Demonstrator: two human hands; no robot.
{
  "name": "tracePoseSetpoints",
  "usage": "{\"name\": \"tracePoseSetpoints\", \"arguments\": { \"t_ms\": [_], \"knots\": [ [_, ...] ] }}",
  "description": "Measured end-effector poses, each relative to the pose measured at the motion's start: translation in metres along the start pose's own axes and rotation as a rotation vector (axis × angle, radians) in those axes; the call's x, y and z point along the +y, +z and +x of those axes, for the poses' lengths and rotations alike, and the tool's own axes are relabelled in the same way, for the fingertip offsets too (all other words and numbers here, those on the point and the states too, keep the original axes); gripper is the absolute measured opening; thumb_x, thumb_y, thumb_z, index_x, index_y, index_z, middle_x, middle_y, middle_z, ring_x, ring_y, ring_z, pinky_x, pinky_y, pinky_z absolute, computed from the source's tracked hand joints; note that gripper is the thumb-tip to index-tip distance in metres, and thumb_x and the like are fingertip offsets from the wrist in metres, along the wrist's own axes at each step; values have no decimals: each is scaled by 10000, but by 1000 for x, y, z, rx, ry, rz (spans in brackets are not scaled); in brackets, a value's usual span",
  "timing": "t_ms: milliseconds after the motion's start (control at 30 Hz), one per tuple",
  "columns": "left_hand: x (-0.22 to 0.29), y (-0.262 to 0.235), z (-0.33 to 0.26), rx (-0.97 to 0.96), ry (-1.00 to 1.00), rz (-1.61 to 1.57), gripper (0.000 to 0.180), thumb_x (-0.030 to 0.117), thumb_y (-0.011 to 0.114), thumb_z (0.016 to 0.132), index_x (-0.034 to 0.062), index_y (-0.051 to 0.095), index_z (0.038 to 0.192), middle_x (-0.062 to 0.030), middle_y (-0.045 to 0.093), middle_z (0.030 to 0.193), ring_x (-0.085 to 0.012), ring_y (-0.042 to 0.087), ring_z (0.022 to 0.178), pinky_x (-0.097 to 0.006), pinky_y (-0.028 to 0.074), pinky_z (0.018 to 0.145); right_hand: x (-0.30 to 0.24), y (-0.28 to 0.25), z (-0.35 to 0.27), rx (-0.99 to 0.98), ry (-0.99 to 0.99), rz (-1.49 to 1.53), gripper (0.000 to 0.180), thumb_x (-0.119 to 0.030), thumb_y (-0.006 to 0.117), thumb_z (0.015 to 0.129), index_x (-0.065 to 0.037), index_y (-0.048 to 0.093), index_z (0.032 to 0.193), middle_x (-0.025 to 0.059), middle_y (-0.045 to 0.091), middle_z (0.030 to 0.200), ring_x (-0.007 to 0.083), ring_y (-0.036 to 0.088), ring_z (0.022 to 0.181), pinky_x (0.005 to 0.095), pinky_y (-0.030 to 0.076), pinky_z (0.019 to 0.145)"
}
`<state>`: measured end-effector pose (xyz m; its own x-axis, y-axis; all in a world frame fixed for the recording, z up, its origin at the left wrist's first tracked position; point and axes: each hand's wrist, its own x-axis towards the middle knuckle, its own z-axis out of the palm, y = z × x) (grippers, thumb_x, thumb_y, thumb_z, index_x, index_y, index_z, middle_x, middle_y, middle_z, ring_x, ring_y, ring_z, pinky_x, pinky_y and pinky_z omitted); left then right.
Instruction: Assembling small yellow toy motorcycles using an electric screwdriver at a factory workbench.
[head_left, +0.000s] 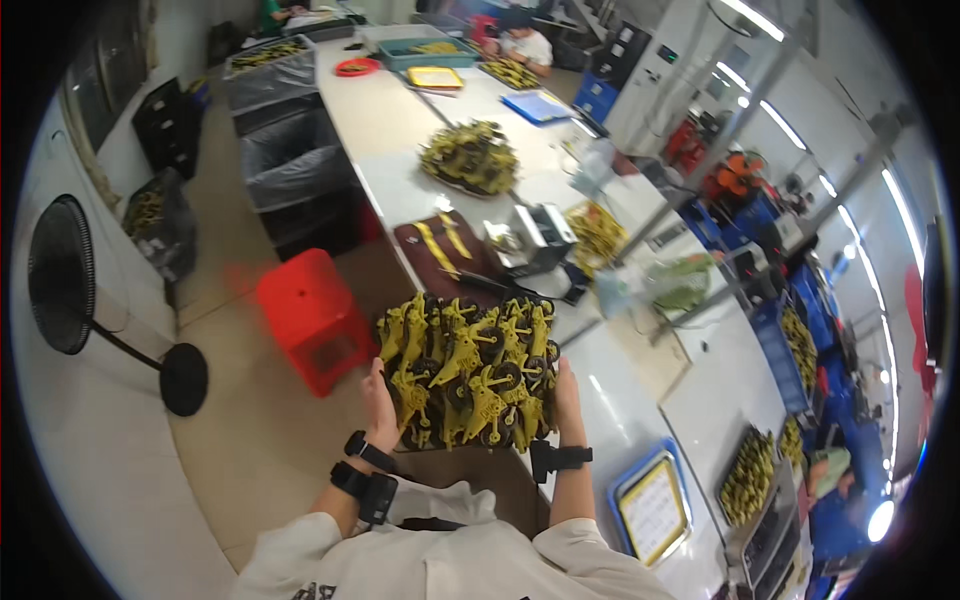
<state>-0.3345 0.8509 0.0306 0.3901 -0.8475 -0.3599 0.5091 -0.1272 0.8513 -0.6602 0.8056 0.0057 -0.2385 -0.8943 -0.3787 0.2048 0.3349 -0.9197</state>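
Between my two hands is a block of yellow toy motorcycles (465, 370) with black wheels, packed close together in rows. A dark edge shows under them, but what carries them is mostly hidden. My left hand (382, 405) grips the block's left side, and my right hand (568, 402) is pressed to its right side. The fingertips of both hands are out of sight. The block is held in front of my body, by the edge of the white table (610, 400). Just beyond it lies a dark red mat (415, 250) with yellow strips on it.
A red stool (312, 310) stands left of the table, with a black fan (65, 275) farther left. On the table are a heap of yellow-black parts (470, 158), a small metal machine (530, 240) and a blue-rimmed tray (615, 490). Lined bins (290, 165) stand along the far left; people sit farther off.
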Motion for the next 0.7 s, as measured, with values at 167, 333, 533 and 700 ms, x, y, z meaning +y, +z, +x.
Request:
{"name": "tracePoseSetpoints", "arguments": {
  "t_ms": [167, 333, 533, 700],
  "knots": [
    [63, -51, 55, 44, -20, -96, 503, 430, 403, 966, -13, 553, 1152, -68, 613, 1094, -152, 598, 929, -309, 484, 800, -1, 129, 43, -86, -73, -243, 664, -486, 385, 950, 153, 541, 1043, 236, 616, 1013, 278, 598, 932, 367, 459, 811],
    [92, -89, 152, 66, 93, -194, 524, 425, 376, 972, -6, 501, 1243, -66, 581, 1162, -166, 572, 1016, -307, 461, 861, -7, 241, 100, -59, -81, -424, 702, -533, 382, 929, 130, 515, 1116, 303, 579, 1088, 383, 549, 1056, 414, 410, 899],
    [132, -71, 286, 5, 188, -340, 550, 463, 321, 974, 47, 455, 1308, -67, 543, 1237, -202, 544, 1083, -328, 432, 927, -55, 366, 193, -90, -352, -548, 511, -411, 427, 936, 57, 587, 1064, 270, 625, 998, 372, 601, 983, 405, 452, 810],
    [183, -66, 391, 38, 108, -316, 552, 498, 347, 955, 52, 492, 1247, -53, 558, 1203, -201, 547, 1056, -334, 438, 907, -108, 453, 261, -89, -246, -595, 646, -498, 408, 921, 120, 591, 873, 310, 613, 822, 429, 608, 846, 444, 451, 748]
  ]
}}
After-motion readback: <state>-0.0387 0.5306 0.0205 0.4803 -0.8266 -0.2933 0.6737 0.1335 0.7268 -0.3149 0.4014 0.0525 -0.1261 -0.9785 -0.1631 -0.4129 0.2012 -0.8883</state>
